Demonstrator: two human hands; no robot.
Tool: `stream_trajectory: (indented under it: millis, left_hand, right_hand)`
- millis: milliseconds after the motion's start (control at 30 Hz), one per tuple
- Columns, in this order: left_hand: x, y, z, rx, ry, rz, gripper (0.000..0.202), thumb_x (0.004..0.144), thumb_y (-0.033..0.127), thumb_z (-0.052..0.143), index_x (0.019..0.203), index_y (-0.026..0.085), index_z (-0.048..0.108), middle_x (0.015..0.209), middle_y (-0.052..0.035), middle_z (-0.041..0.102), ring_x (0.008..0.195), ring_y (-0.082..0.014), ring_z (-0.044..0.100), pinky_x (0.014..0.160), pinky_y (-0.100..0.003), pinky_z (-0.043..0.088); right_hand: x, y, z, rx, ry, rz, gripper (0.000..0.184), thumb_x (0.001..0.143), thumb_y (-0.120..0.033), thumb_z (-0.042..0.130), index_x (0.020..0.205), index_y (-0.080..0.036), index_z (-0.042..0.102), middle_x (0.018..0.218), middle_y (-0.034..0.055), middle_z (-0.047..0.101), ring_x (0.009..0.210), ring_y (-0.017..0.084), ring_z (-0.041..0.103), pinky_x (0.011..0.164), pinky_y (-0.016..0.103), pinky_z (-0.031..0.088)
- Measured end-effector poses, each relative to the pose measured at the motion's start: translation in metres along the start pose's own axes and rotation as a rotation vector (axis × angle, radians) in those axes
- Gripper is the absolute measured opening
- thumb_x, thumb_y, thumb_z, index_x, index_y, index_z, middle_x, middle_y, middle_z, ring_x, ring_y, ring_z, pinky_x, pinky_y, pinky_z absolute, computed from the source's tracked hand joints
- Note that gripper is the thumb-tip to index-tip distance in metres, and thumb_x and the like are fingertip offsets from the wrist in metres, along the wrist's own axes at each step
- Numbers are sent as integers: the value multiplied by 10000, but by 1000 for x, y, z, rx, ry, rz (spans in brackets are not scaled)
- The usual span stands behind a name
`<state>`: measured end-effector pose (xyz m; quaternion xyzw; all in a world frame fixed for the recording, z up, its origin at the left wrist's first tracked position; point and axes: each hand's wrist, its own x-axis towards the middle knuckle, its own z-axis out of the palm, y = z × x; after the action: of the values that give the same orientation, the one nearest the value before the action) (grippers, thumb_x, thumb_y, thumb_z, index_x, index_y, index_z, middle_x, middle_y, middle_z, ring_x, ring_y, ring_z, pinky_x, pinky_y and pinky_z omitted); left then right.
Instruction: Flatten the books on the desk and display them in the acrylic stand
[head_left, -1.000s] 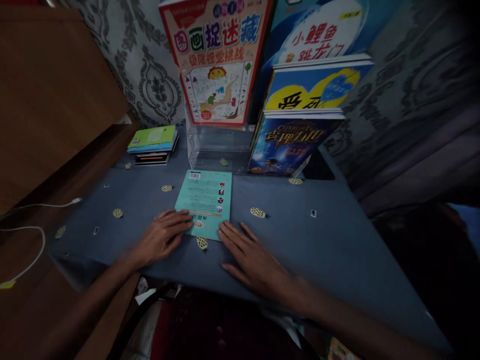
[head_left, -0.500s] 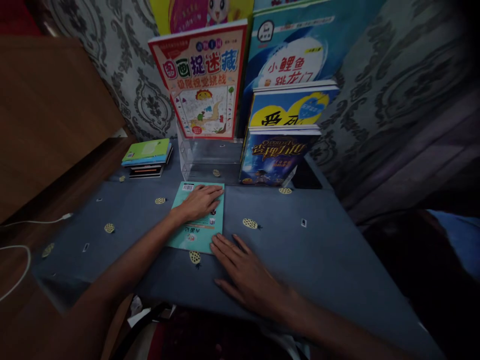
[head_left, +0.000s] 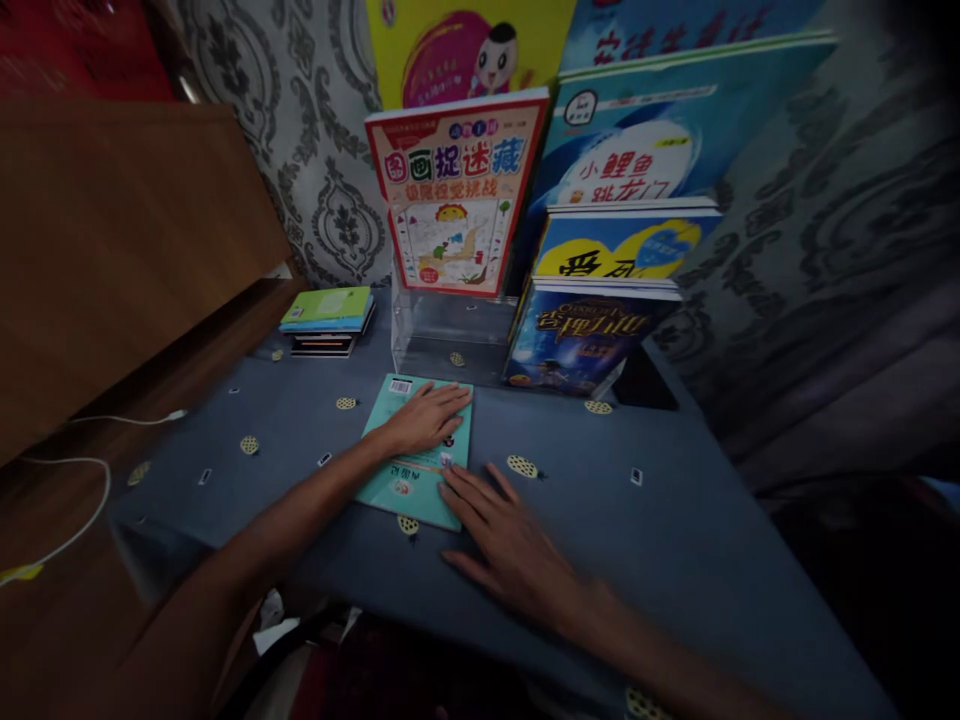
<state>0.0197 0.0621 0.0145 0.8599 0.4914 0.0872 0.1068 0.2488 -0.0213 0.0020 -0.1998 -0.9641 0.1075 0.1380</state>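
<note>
A thin teal booklet (head_left: 397,478) lies back cover up on the blue-grey tablecloth (head_left: 637,540), barcode at its far left corner. My left hand (head_left: 427,418) rests flat on the booklet's far half, fingers stretched toward its right edge. My right hand (head_left: 499,530) lies flat on the cloth just right of the booklet, fingers spread, fingertips touching the booklet's near right edge. Neither hand grips anything.
Behind the booklet stands a clear plastic stand (head_left: 450,330) holding a red-bordered picture book (head_left: 457,195). Right of it lean a dark blue book (head_left: 589,340) and a yellow-and-blue book (head_left: 622,245). A small stack of books (head_left: 328,320) lies at the far left. A white cable (head_left: 82,500) runs along the left.
My left hand slid from the booklet's near edge up onto its far half. My right hand stayed by the near right corner. The view tilted up slightly.
</note>
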Motion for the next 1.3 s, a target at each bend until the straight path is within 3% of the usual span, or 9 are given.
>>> stream_trajectory:
  millis: [267, 333, 500, 700, 867, 1033, 1133, 1233, 1300]
  left_hand:
    - [-37, 33, 14, -38, 46, 25, 507, 1071, 346, 341, 1566, 246, 387, 1631, -76, 406, 1551, -217, 297, 1264, -493, 206]
    - [-47, 43, 16, -43, 47, 22, 510, 1073, 348, 341, 1571, 245, 375, 1635, -71, 398, 1555, -215, 285, 1267, -497, 207]
    - [-65, 64, 16, -58, 18, 22, 499, 1075, 342, 352, 1555, 216, 397, 1627, -82, 411, 1556, -216, 285, 1275, -501, 192]
    - [-80, 79, 13, -174, -30, 18, 505, 1073, 349, 365, 1555, 200, 401, 1648, -84, 369, 1569, -217, 248, 1289, -507, 142]
    - [-92, 71, -5, -486, -106, 57, 443, 1064, 377, 416, 1466, 240, 541, 1602, -70, 452, 1548, -220, 304, 1296, -489, 96]
    - [-109, 40, -41, -943, -186, 94, 454, 1016, 549, 492, 1130, 215, 778, 1356, -109, 690, 1340, -260, 592, 1195, -447, 366]
    - [-123, 25, -56, -1120, -35, -5, 606, 952, 687, 501, 900, 175, 821, 1103, -144, 788, 1123, -298, 712, 1102, -464, 464]
    - [-133, 21, -59, -1291, 282, -99, 732, 876, 809, 483, 813, 160, 817, 921, -142, 801, 1029, -323, 732, 1118, -505, 446]
    - [-134, 22, -53, -1374, 492, -137, 807, 782, 891, 513, 848, 146, 816, 912, -144, 796, 1080, -353, 714, 1148, -522, 416]
  right_hand:
    - [-34, -27, 5, -98, 33, -137, 807, 885, -477, 731, 1535, -114, 420, 1525, 168, 538, 1397, 334, 516, 1159, 564, 431]
    - [-41, -34, 6, -117, 51, -175, 737, 912, -466, 702, 1518, -129, 449, 1495, 147, 576, 1369, 323, 538, 1138, 548, 451]
    - [-48, -48, 17, -144, 203, -216, 346, 1039, -266, 505, 1362, -204, 610, 1280, 84, 728, 1185, 251, 640, 1033, 463, 523]
    - [-43, -62, 14, -30, 312, -250, 299, 1059, -179, 412, 1222, -165, 662, 1099, 99, 767, 995, 227, 662, 803, 366, 585]
    - [-35, -65, -19, 170, 281, -277, 258, 1036, -123, 463, 1219, -141, 645, 1032, 101, 758, 936, 198, 646, 761, 311, 592]
    - [-19, -61, -48, 303, 312, -264, 244, 1039, -139, 482, 1215, -157, 650, 1016, 94, 760, 900, 189, 656, 743, 307, 589]
    - [-7, -54, -60, 371, 436, -191, 215, 1041, -207, 520, 1178, -189, 684, 948, 67, 768, 843, 185, 673, 721, 315, 576]
    - [7, -44, -72, 435, 561, -5, 161, 1009, -285, 602, 972, -201, 734, 787, 20, 724, 707, 162, 644, 651, 288, 530]
    - [19, -36, -80, 467, 630, 144, 255, 979, -349, 639, 792, -193, 715, 682, -4, 649, 622, 141, 587, 579, 262, 474]
